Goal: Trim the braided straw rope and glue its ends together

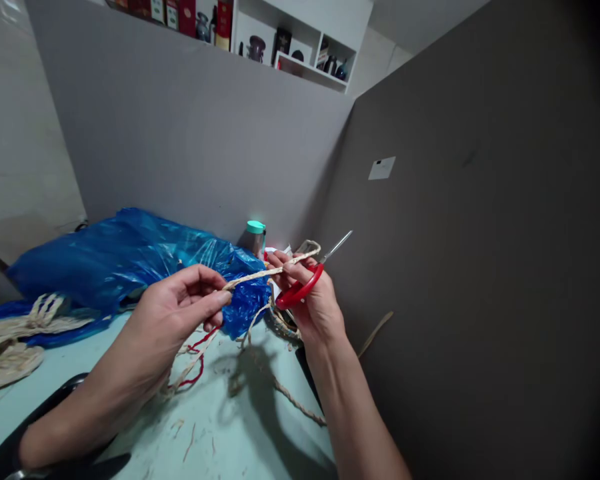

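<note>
A pale twisted straw cord (255, 277) is stretched between my two hands above the table. My left hand (183, 303) pinches it between thumb and fingertips. Closed around the same cord farther right is my right hand (315, 300), which also carries red-handled scissors (303, 291). The scissors' metal blades point up and to the right, away from the cord. Past my right fingers the cord bends into a small loop. Below my left hand hang more pale strands together with a red string (196, 373).
A blue plastic bag (130, 257) lies along the back of the table, bundles of pale fibre (13, 360) at its left. A bottle with a turquoise lid (255, 233) stands behind my hands. A braided piece (297, 400) and scraps lie on the tabletop (230, 440). Grey partitions (205, 133) rise behind and right.
</note>
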Action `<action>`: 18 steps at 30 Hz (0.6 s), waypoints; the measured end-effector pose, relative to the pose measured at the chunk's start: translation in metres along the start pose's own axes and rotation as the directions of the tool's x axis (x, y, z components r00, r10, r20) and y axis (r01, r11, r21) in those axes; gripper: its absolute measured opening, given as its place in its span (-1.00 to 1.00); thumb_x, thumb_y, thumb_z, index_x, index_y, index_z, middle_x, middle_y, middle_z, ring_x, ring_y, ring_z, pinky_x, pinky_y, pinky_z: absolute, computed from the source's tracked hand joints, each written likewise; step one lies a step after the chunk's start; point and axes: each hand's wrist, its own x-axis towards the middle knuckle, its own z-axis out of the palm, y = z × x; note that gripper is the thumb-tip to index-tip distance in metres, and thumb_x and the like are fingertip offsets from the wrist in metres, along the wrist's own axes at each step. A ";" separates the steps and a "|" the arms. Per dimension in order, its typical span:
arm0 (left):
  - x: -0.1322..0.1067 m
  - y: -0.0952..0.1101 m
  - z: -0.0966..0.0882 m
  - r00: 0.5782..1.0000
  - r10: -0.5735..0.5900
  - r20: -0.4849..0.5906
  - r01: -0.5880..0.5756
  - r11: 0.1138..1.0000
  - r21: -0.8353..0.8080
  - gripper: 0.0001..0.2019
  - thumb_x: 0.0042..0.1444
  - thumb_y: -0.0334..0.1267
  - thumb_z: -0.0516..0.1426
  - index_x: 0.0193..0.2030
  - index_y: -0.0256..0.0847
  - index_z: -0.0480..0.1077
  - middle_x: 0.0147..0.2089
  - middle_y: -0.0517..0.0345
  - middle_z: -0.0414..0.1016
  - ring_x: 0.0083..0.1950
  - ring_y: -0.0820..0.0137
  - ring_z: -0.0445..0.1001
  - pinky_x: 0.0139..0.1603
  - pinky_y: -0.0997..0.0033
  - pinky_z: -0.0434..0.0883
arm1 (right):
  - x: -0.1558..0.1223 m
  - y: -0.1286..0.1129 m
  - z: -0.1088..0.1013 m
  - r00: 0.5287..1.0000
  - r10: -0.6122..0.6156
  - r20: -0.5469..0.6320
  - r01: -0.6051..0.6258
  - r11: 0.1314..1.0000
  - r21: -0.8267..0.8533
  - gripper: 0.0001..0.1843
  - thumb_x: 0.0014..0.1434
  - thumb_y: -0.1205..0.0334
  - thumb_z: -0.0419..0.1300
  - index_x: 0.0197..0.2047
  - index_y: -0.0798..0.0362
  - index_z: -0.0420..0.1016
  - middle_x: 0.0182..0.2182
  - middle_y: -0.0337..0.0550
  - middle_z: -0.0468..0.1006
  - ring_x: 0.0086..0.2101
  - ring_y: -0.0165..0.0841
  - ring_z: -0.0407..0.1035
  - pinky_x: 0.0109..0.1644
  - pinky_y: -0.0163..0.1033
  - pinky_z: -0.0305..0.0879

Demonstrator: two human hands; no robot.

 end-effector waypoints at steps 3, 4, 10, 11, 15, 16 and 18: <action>0.000 -0.001 0.001 0.995 -0.096 0.029 0.099 0.987 -0.124 -0.74 -0.10 -0.18 0.41 -0.25 -0.17 0.57 -0.49 0.28 0.46 -0.53 0.55 0.34 -0.54 0.65 0.31 | 0.004 0.007 0.001 1.000 0.012 0.026 -0.012 1.000 -0.024 -0.62 -0.09 0.27 0.30 -0.18 0.03 0.32 -0.06 0.07 0.62 0.05 -0.16 0.55 0.24 -0.05 0.43; 0.000 -0.001 0.001 0.991 -0.125 0.044 0.130 0.980 -0.152 -0.71 -0.12 -0.18 0.42 -0.22 -0.18 0.59 -0.46 0.26 0.49 -0.53 0.56 0.34 -0.54 0.64 0.33 | 0.004 0.009 0.002 0.999 0.001 0.033 0.001 0.999 -0.047 -0.63 -0.07 0.24 0.28 -0.17 0.02 0.31 -0.03 0.07 0.61 0.08 -0.17 0.52 0.25 -0.07 0.42; -0.002 0.005 -0.002 0.981 -0.189 0.048 0.195 0.928 -0.317 -0.69 -0.21 -0.29 0.48 -0.24 -0.22 0.67 -0.45 0.18 0.58 -0.51 0.55 0.40 -0.54 0.68 0.38 | 0.005 0.006 -0.011 0.996 -0.037 0.077 0.068 0.898 -0.436 -0.64 0.03 0.02 0.31 -0.18 0.02 0.37 -0.29 -0.05 0.62 -0.25 -0.16 0.58 -0.18 -0.07 0.52; -0.002 0.006 -0.003 0.983 -0.182 0.028 0.181 0.923 -0.339 -0.70 -0.22 -0.30 0.49 -0.26 -0.22 0.67 -0.46 0.18 0.58 -0.51 0.55 0.41 -0.55 0.69 0.38 | 0.006 0.002 -0.016 0.996 -0.064 0.058 0.085 0.846 -0.526 -0.64 0.01 0.04 0.32 -0.19 0.02 0.38 -0.37 -0.11 0.59 -0.33 -0.18 0.54 -0.27 -0.10 0.47; -0.004 0.011 -0.001 0.984 -0.171 -0.044 0.142 0.913 -0.383 -0.72 -0.25 -0.33 0.50 -0.31 -0.20 0.68 -0.46 0.20 0.61 -0.51 0.57 0.44 -0.53 0.72 0.40 | 0.000 -0.026 -0.027 0.947 -0.317 -0.042 0.159 0.581 -0.798 -0.66 -0.02 0.24 0.28 -0.15 -0.03 0.33 -0.50 -0.30 0.36 -0.43 -0.29 0.28 -0.31 -0.20 0.19; -0.005 0.011 0.000 0.983 -0.174 -0.054 0.140 0.909 -0.392 -0.72 -0.25 -0.34 0.49 -0.30 -0.21 0.69 -0.46 0.20 0.62 -0.51 0.57 0.44 -0.53 0.71 0.41 | -0.005 -0.033 -0.025 0.934 -0.356 -0.028 0.173 0.520 -0.837 -0.65 -0.03 0.25 0.29 -0.15 -0.04 0.34 -0.50 -0.30 0.36 -0.45 -0.31 0.23 -0.31 -0.20 0.14; -0.005 0.012 0.001 0.981 -0.183 -0.061 0.142 0.902 -0.407 -0.70 -0.24 -0.36 0.48 -0.27 -0.22 0.69 -0.45 0.17 0.63 -0.50 0.56 0.44 -0.52 0.69 0.43 | -0.020 -0.042 -0.013 0.907 -0.401 0.128 0.243 0.252 -0.937 -0.73 0.03 0.20 0.26 -0.16 -0.05 0.35 -0.51 -0.30 0.38 -0.49 -0.34 0.18 -0.34 -0.20 0.08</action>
